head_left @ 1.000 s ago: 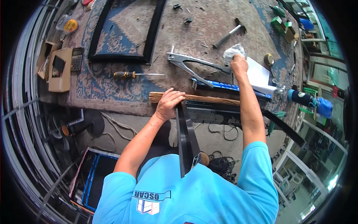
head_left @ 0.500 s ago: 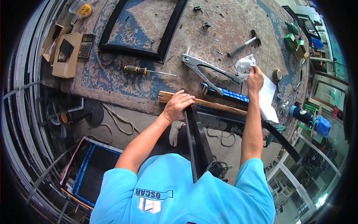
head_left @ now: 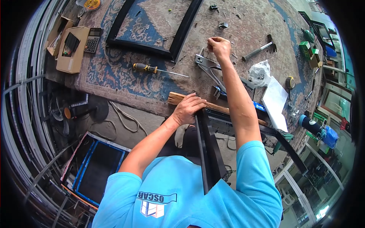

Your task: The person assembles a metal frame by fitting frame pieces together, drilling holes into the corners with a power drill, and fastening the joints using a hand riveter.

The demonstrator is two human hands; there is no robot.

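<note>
Black profile is running, in the head view, from the table edge towards the person's shirt. The left hand is clasping its far end, over the wooden strip. Well apart, the right hand is hovering near the riveter, fingertips pinching together; I cannot tell if they are holding something.

The long profile is black, and the frame has the same black. The wooden strip is brown, with darker grain. The riveter is silver-grey. The carpet shows a floral pattern in blue, beige and brown. The screwdriver has a yellow-and-black handle; the shirt is turquoise with dark lettering.
</note>
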